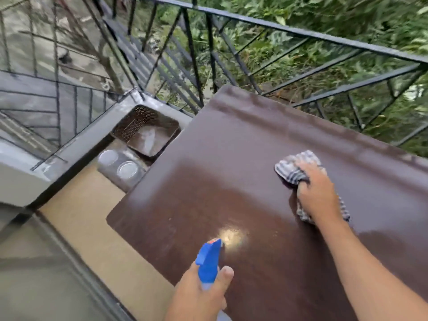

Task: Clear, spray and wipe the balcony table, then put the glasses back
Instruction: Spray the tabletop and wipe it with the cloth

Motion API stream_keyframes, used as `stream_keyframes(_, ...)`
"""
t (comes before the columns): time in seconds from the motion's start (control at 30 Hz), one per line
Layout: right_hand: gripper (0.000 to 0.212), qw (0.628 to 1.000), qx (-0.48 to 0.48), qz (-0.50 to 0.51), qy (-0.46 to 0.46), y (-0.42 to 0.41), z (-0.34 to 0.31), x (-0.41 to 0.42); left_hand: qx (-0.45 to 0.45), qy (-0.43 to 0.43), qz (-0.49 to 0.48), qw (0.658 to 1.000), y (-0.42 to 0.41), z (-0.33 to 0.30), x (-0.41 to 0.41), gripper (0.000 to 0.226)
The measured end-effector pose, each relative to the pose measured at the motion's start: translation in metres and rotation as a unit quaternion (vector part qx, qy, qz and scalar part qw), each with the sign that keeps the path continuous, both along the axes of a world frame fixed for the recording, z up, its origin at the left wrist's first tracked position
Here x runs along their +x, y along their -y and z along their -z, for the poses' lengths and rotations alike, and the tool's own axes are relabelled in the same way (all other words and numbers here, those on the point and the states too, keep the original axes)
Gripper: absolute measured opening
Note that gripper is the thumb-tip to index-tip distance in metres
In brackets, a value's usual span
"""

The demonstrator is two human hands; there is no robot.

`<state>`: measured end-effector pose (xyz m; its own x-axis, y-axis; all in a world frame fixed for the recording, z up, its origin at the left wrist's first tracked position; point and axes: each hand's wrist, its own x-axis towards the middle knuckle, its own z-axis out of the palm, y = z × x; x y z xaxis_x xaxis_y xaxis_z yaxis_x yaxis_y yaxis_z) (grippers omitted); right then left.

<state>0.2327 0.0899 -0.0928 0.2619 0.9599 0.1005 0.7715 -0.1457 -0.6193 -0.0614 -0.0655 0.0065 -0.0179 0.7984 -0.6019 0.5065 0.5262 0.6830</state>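
The brown balcony table (231, 158) fills the middle and right of the head view, bare on top with a glossy patch near its front. My right hand (317, 193) grips a blue-and-white checked cloth (294, 167) and presses it on the table's right part. My left hand (199, 295) holds a spray bottle with a blue trigger head (209, 260) over the table's front edge, nozzle pointing across the top. Two clear glasses (119, 164) stand on the floor to the left of the table.
A dark woven square basket tray (148, 130) lies on the floor behind the glasses, by the balcony's corner. A black metal railing (278, 26) runs behind and to the left of the table, with greenery beyond. Tan floor tiles (92, 218) lie left of the table.
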Motion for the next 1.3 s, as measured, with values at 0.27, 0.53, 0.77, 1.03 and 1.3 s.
stream_keyframes(0.27, 0.067, 0.958, 0.014, -0.285, -0.033, 0.045, 0.005, -0.173, -0.013, -0.016, -0.063, 0.998, -0.001, 0.006, -0.056, 0.049)
stream_keyframes(0.53, 0.075, 0.902, -0.014, -0.424, -0.084, 0.059, 0.024, -0.255, 0.038, -0.054, -0.094, 0.993, -0.008, 0.013, -0.132, 0.035)
stream_keyframes(0.77, 0.065, 0.935, -0.002, -0.344, -0.091, -0.039, 0.011, -0.349, 0.012, -0.067, -0.144, 0.987, -0.014, 0.011, -0.173, 0.056)
stream_keyframes(1.03, 0.072, 0.901, -0.017, -0.424, -0.087, 0.026, 0.015, -0.340, 0.012, -0.067, -0.135, 0.988, -0.039, 0.008, -0.213, 0.073)
stream_keyframes(1.3, 0.071, 0.862, -0.038, -0.500, -0.072, 0.073, 0.015, -0.322, 0.041, -0.074, -0.153, 0.985, -0.065, -0.003, -0.248, 0.080)
